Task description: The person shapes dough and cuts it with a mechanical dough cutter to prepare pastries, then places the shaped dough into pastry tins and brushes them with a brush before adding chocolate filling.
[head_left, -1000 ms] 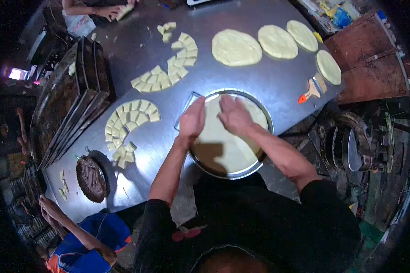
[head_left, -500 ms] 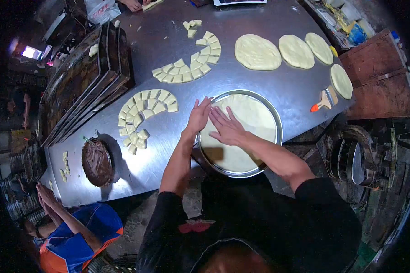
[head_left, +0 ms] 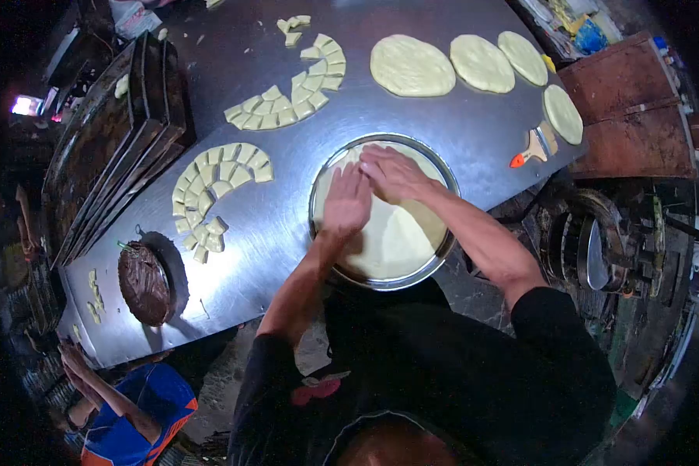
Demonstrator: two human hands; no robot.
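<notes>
A sheet of pale dough [head_left: 400, 241] fills a round metal pan [head_left: 388, 286] at the table's near edge. My left hand [head_left: 348, 200] lies flat on the left part of the dough, fingers pointing up the table. Beside it, my right hand [head_left: 396, 172] rests on the upper part, its fingertips close to those of my left hand. Both hands are flat and neither holds anything. Cut dough pieces [head_left: 219, 172] form an arc left of the pan, and more pieces [head_left: 287, 101] curve above it.
Flat dough rounds [head_left: 412, 66] lie at the upper right, near a brush [head_left: 534, 147]. A bowl of brown paste [head_left: 145, 283] stands on the left, below stacked dark trays [head_left: 109, 147]. Another person [head_left: 140, 412] is at the lower left.
My left hand has moved from the pan's rim onto the dough. My right hand has shifted up the dough. The view has shifted, so the table's things appear further left and higher.
</notes>
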